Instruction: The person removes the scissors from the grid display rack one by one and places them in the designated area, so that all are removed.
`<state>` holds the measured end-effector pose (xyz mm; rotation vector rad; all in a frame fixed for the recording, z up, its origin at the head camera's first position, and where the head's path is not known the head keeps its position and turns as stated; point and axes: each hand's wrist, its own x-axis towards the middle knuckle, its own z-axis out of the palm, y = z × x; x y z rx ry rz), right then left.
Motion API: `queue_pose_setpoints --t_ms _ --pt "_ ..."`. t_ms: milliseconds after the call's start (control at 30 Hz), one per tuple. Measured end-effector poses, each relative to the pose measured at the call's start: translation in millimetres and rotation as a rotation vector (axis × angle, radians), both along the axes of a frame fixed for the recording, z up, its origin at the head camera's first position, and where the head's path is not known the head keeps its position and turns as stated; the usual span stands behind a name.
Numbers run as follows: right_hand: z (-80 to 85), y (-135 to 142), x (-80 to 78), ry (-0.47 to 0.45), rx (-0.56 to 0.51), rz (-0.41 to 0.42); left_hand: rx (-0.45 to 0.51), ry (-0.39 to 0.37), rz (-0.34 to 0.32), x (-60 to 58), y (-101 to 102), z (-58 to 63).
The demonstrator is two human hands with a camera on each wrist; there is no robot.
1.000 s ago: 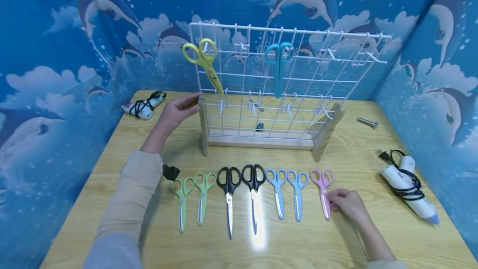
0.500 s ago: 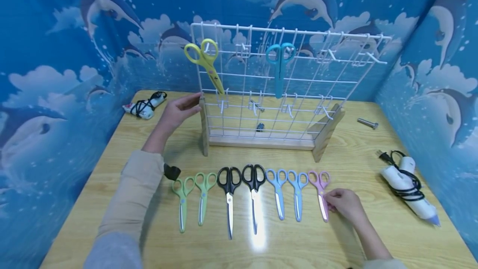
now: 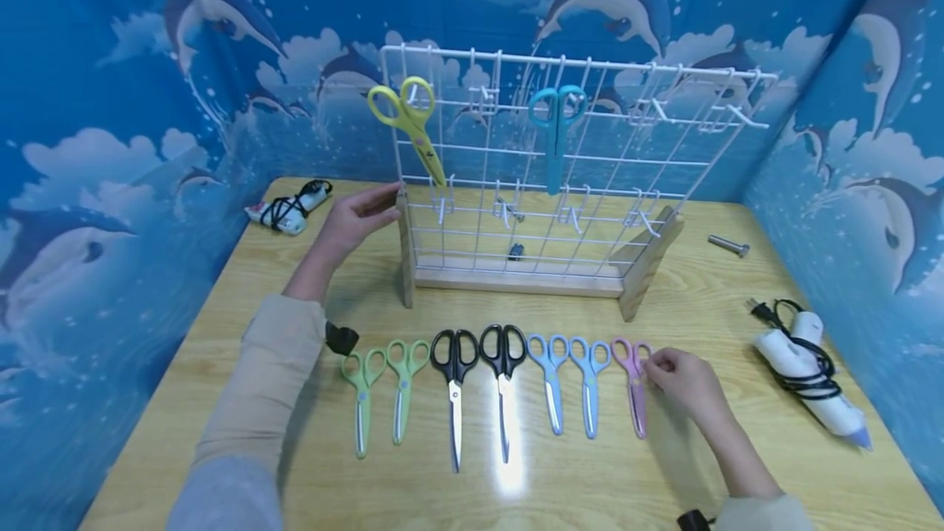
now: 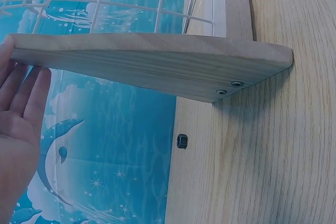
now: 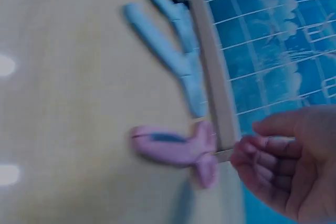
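My left hand (image 3: pixel 354 224) touches the top of the rack's left wooden side support (image 4: pixel 157 59), its fingers extended against the wood. The rack's white wire grid (image 3: pixel 509 146) carries yellow scissors (image 3: pixel 416 133) at the upper left and teal scissors (image 3: pixel 556 142) near the middle. In the right wrist view, my right hand (image 5: pixel 289 166) has loosely bent fingers with nothing between them, slightly apart from the pink scissors (image 5: pixel 168 148). Those pink scissors lie at the right end of a row of scissors, handles toward the rack. The head view has the fingertips overlapping their handle loop.
Blue scissors (image 3: pixel 550 392), black-handled scissors (image 3: pixel 455 400) and green scissors (image 3: pixel 360 408) continue the row leftward. A white corded tool (image 3: pixel 811 383) lies at right, another corded tool (image 3: pixel 288 207) at back left. A bolt (image 3: pixel 728 246) lies back right; empty hooks project from the grid.
My right hand has let go of the pink scissors' blade and moved up beside the handles. The pink scissors have shifted slightly and straightened. My left hand stays at the rack.
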<state>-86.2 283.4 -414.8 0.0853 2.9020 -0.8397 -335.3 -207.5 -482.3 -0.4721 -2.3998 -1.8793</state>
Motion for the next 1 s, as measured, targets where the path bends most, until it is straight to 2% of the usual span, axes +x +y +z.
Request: queue_pose_setpoints --t_ms 100,233,300,333,433,533,633,700,733,833,900,933,967,1000 --pt "14.7 -0.4 -15.9 0.067 -0.106 0.037 -0.003 0.004 0.002 -0.5 -0.7 -0.7" --pt "11.4 6.3 -52.5 0.189 -0.304 0.075 -0.007 0.003 0.012 -1.8 -3.0 -1.8" --pt "16.6 2.6 -69.0 0.249 -0.433 0.118 -0.008 0.003 0.016 -2.8 -3.9 -2.3" --pt "25.3 -4.3 -73.6 0.274 -0.467 0.132 -0.010 0.004 0.018 -3.2 -4.1 -2.3" --pt "67.0 -36.9 -77.8 0.357 -0.547 0.174 0.004 0.001 0.014 -4.1 -3.4 -1.7" --pt "108.4 -70.4 -77.9 0.422 -0.538 0.171 0.022 -0.002 0.007 -3.3 -1.9 0.2" --pt "127.8 -88.6 -87.8 0.462 -0.577 0.163 0.019 -0.008 -0.005 -1.9 -1.9 3.4" --pt "134.5 -96.3 -96.9 0.475 -0.586 0.135 0.029 -0.033 -0.012 4.2 -0.1 12.7" --pt "137.2 -99.6 -101.3 0.488 -0.584 0.126 0.046 -0.057 -0.028 16.9 3.8 30.1" --pt "142.0 -107.2 -113.6 0.533 -0.581 0.113 0.068 -0.101 -0.046 43.2 15.0 64.1" --pt "144.6 -111.6 -119.4 0.556 -0.565 0.115 0.105 -0.114 -0.069 57.0 21.2 80.0" --pt "145.6 -113.8 -121.6 0.565 -0.561 0.119 0.095 -0.112 -0.069 65.9 25.2 90.0" --pt "146.8 -115.8 -123.5 0.572 -0.559 0.122 0.078 -0.099 -0.058 66.3 26.8 88.5" --pt "147.9 -117.7 -125.1 0.580 -0.550 0.127 0.061 -0.094 -0.048 72.2 29.9 94.3"
